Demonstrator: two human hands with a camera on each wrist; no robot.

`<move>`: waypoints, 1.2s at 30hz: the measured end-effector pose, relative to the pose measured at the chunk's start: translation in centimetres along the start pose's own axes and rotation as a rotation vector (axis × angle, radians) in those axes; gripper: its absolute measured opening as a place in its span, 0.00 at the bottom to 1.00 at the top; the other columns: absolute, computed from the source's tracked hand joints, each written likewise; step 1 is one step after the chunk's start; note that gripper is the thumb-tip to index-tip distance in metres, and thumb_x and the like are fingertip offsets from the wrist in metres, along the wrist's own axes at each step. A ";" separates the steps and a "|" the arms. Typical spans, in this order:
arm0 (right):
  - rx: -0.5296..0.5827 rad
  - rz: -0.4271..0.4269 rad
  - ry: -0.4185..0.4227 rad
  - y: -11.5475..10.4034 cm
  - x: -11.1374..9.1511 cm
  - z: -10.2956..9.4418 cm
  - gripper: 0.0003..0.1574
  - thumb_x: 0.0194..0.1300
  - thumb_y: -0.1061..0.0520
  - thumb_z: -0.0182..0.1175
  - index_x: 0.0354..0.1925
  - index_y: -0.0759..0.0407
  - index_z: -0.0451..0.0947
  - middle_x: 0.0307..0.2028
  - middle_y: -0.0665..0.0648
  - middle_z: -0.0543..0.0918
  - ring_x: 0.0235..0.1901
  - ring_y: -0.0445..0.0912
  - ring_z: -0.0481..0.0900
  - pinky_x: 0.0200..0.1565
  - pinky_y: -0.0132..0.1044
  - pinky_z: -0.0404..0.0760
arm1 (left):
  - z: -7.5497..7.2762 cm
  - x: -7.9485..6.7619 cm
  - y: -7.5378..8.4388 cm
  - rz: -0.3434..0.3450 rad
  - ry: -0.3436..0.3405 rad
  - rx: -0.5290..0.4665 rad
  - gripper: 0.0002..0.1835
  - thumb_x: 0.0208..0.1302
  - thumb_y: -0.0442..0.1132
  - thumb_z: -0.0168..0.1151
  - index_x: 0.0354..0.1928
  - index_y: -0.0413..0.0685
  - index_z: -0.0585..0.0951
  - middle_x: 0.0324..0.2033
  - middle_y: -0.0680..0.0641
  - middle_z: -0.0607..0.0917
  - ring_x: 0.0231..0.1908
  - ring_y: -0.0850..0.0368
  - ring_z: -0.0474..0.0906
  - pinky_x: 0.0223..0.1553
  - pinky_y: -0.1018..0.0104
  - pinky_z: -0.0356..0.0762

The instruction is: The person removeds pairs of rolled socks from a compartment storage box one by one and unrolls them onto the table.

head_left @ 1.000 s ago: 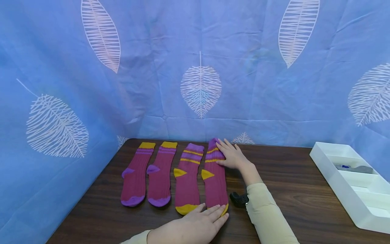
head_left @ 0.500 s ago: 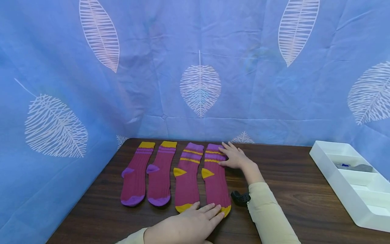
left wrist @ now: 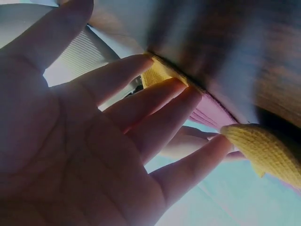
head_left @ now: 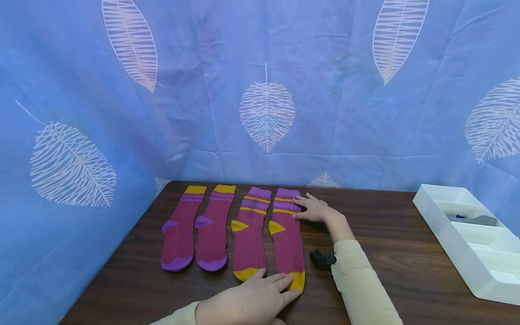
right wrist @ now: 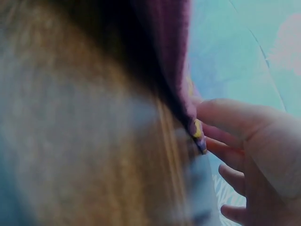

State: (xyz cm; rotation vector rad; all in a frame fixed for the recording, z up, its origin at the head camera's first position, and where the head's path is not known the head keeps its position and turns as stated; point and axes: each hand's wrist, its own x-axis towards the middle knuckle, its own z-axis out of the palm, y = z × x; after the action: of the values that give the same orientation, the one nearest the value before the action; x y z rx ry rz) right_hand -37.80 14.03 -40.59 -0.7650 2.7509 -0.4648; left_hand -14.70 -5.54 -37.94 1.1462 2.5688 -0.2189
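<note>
Two maroon socks with yellow heels and toes lie flat side by side: the rightmost sock point(head_left: 287, 246) and its neighbor point(head_left: 249, 246). My left hand point(head_left: 248, 300) spreads its straight fingers over their toe ends, and in the left wrist view its fingertips touch the yellow toes. My right hand point(head_left: 314, 209) is at the striped purple cuff of the rightmost sock, fingertips on its right edge. In the right wrist view the thumb and fingers meet that cuff's edge. To the left lie two more maroon socks, the far-left sock point(head_left: 178, 237) and another point(head_left: 212, 239), with purple toes and yellow cuffs.
A white divided tray point(head_left: 451, 253) stands at the right of the dark wooden table point(head_left: 390, 253), a grey item point(head_left: 475, 220) in one compartment. A black band point(head_left: 322, 260) is at the right wrist. A blue leaf-print curtain point(head_left: 325, 104) hangs behind and to the left.
The rightmost sock's cuff now lies straighter and lower, and its toe shows more. My right hand has shifted slightly right from the cuff top; my left hand has drawn back a little.
</note>
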 end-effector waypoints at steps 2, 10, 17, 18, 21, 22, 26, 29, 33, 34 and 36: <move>-0.014 0.007 0.008 0.0 -0.1 -0.2 0.44 0.68 0.40 0.57 0.73 0.58 0.59 0.74 0.65 0.57 0.75 0.65 0.43 0.67 0.71 0.45 | 0.0 0.0 0.0 0.000 0.003 -0.005 0.36 0.64 0.65 0.55 0.72 0.69 0.62 0.72 0.59 0.63 0.72 0.62 0.59 0.63 0.48 0.70; -0.062 0.000 0.082 0.1 -1.0 -0.9 0.44 0.66 0.41 0.59 0.72 0.59 0.61 0.73 0.65 0.59 0.75 0.66 0.46 0.67 0.71 0.49 | -0.5 -0.5 -0.1 -0.045 -0.019 -0.034 0.39 0.63 0.66 0.57 0.74 0.72 0.58 0.73 0.59 0.60 0.73 0.61 0.57 0.65 0.48 0.67; -0.081 -0.021 0.177 0.4 -2.0 -0.8 0.41 0.67 0.43 0.59 0.71 0.59 0.63 0.72 0.65 0.63 0.74 0.66 0.50 0.65 0.71 0.54 | -0.9 -1.2 -0.3 -0.098 -0.003 -0.070 0.41 0.62 0.66 0.58 0.74 0.70 0.56 0.74 0.58 0.60 0.73 0.59 0.57 0.66 0.45 0.66; -0.088 -0.027 0.192 0.4 -2.1 -0.8 0.41 0.67 0.43 0.59 0.71 0.59 0.64 0.71 0.66 0.63 0.73 0.66 0.51 0.65 0.71 0.55 | -1.0 -1.2 -0.4 -0.103 0.001 -0.077 0.41 0.62 0.66 0.58 0.74 0.71 0.56 0.74 0.58 0.60 0.73 0.59 0.58 0.66 0.45 0.66; -0.116 -0.041 0.226 0.5 -2.6 -0.7 0.40 0.67 0.43 0.59 0.70 0.59 0.65 0.71 0.66 0.64 0.73 0.66 0.53 0.64 0.70 0.57 | -1.3 -1.5 -0.5 -0.121 0.006 -0.107 0.41 0.61 0.65 0.59 0.74 0.72 0.56 0.74 0.58 0.60 0.73 0.59 0.57 0.67 0.44 0.64; -0.127 -0.044 0.235 0.5 -2.8 -0.6 0.40 0.67 0.43 0.60 0.70 0.58 0.65 0.71 0.66 0.65 0.73 0.66 0.54 0.64 0.70 0.58 | -1.3 -1.5 -0.6 -0.128 0.011 -0.112 0.41 0.61 0.65 0.59 0.74 0.72 0.57 0.74 0.58 0.60 0.73 0.58 0.58 0.67 0.43 0.64; -0.189 -0.051 0.252 0.4 -3.6 -0.5 0.39 0.66 0.42 0.60 0.70 0.57 0.66 0.70 0.65 0.66 0.72 0.65 0.57 0.63 0.70 0.60 | -1.7 -1.9 -1.0 -0.151 0.036 -0.123 0.40 0.61 0.65 0.60 0.73 0.73 0.58 0.73 0.57 0.62 0.73 0.56 0.58 0.67 0.42 0.62; -0.222 -0.049 0.255 0.2 -4.3 -0.6 0.39 0.66 0.42 0.60 0.69 0.56 0.66 0.70 0.64 0.66 0.72 0.64 0.58 0.64 0.70 0.60 | -1.9 -2.1 -1.3 -0.161 0.059 -0.120 0.39 0.61 0.65 0.60 0.73 0.72 0.60 0.73 0.56 0.63 0.73 0.55 0.58 0.67 0.41 0.62; -0.253 -0.058 0.269 0.1 -5.7 -0.8 0.39 0.66 0.42 0.61 0.69 0.55 0.67 0.70 0.64 0.67 0.72 0.63 0.58 0.65 0.69 0.59 | -2.2 -2.4 -1.8 -0.179 0.099 -0.105 0.39 0.61 0.65 0.59 0.73 0.71 0.61 0.73 0.55 0.63 0.73 0.54 0.59 0.67 0.40 0.62; -0.261 -0.065 0.275 0.1 -6.1 -0.9 0.38 0.66 0.43 0.61 0.69 0.55 0.67 0.70 0.64 0.67 0.71 0.63 0.58 0.65 0.69 0.59 | -2.3 -2.4 -2.0 -0.182 0.113 -0.099 0.38 0.61 0.65 0.59 0.72 0.71 0.62 0.73 0.54 0.64 0.73 0.54 0.60 0.67 0.40 0.62; -0.273 -0.075 0.285 0.1 -6.8 -1.0 0.38 0.65 0.43 0.61 0.69 0.54 0.68 0.70 0.63 0.67 0.71 0.63 0.59 0.65 0.68 0.59 | -2.4 -2.5 -2.2 -0.183 0.141 -0.089 0.38 0.61 0.66 0.58 0.72 0.70 0.63 0.72 0.54 0.64 0.73 0.53 0.60 0.67 0.39 0.62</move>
State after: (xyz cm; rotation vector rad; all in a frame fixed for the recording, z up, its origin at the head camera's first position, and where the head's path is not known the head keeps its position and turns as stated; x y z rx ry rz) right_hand -32.53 17.93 -38.68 -0.9321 3.1036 -0.2281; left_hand -15.33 -8.10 -34.81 0.9257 2.7790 -0.0667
